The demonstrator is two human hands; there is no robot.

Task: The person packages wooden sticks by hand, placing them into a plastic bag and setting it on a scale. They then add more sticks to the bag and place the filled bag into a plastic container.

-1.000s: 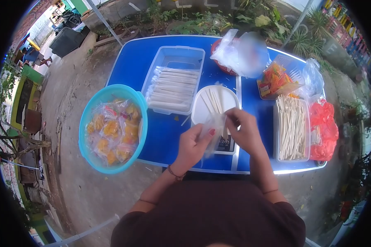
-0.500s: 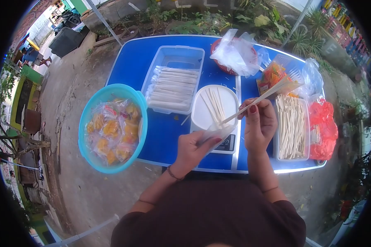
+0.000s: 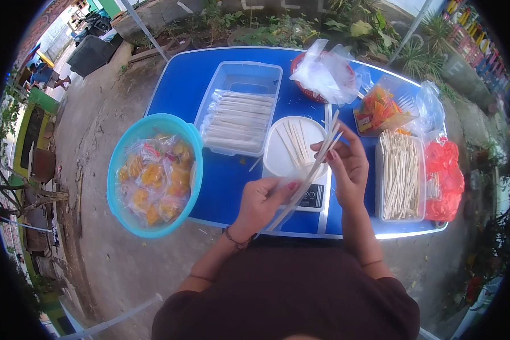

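My left hand pinches a clear plastic bag in front of the scale. Pale thin sticks run slantwise, their lower ends inside the bag and their upper ends at the fingers of my right hand, which grips them. Behind the bag stands a white scale with several loose sticks on its round plate. To the right, a clear box is full of bare sticks. At the left, a clear tray holds sticks packed in plastic.
A turquoise basin with bagged yellow snacks is at the left. On the blue table are a red basket with plastic bags, a container of orange packets and a red bag. Far left, a person sits.
The sticks have gone down into the bag and stand steeper. My right hand has shifted slightly left, still gripping them near their upper part.
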